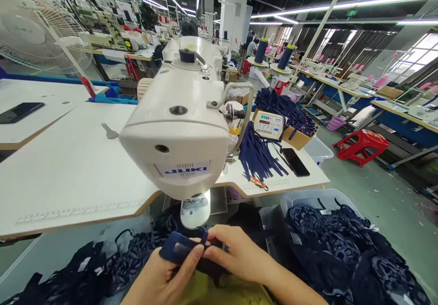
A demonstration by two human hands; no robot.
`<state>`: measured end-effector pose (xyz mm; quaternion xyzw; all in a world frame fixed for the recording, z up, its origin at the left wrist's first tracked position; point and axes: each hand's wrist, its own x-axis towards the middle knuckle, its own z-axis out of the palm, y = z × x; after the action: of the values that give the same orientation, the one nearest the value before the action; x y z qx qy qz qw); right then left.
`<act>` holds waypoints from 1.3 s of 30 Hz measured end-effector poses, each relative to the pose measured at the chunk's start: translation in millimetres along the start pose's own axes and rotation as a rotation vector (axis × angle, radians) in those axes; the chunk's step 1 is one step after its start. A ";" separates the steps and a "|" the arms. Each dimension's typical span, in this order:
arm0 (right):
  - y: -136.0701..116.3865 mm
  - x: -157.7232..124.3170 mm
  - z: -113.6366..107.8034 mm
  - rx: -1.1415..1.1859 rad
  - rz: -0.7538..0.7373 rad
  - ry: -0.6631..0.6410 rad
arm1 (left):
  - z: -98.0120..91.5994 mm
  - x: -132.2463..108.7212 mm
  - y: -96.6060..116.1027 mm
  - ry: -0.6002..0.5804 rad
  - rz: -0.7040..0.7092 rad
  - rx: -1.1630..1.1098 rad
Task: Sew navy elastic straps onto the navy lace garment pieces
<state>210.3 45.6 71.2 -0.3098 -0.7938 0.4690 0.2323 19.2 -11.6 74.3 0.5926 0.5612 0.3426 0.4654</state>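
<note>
Left hand (167,271) and right hand (239,252), close together, both pinch a navy fabric piece (170,246) held between them, white sewing machine (174,127) just beyond, dark garments (342,250) heaped in a plastic bin (318,194) right of the hands.

Fabric piece (186,242) just before sewing machine (178,136)

White table (68,173): sewing machine (178,134), navy strips (257,152), orange snips (258,183), black phone (295,162) at right.
</note>
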 end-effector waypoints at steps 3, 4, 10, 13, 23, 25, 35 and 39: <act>-5.2 3.0 -5.6 0.114 0.080 0.138 | -6.0 8.1 10.3 -0.011 0.004 0.043; -6.6 4.9 -7.9 0.160 0.094 0.150 | -6.7 10.8 12.0 -0.026 0.002 0.042; -7.0 17.9 -11.1 0.175 0.147 0.296 | -6.1 16.9 1.3 0.060 0.008 0.180; 1.6 25.1 -7.9 0.087 0.209 0.378 | -10.7 15.6 -6.0 0.426 0.326 0.503; 24.4 45.0 -11.0 0.099 0.149 0.333 | -16.5 37.6 -16.5 0.481 0.929 1.161; 24.1 40.8 -15.2 0.060 0.063 0.336 | -18.0 36.3 -20.5 0.482 0.885 1.158; 19.3 49.1 -22.8 -0.169 -0.148 0.280 | -9.1 29.5 -31.4 0.579 0.741 1.209; 21.4 55.0 -21.8 -0.214 -0.145 0.277 | -3.4 30.2 -29.5 0.646 0.754 1.293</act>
<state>192.0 105.6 66.3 -0.3363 -0.8198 0.3169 0.3382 9.8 16.8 44.3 0.7650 0.5175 0.2387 -0.3000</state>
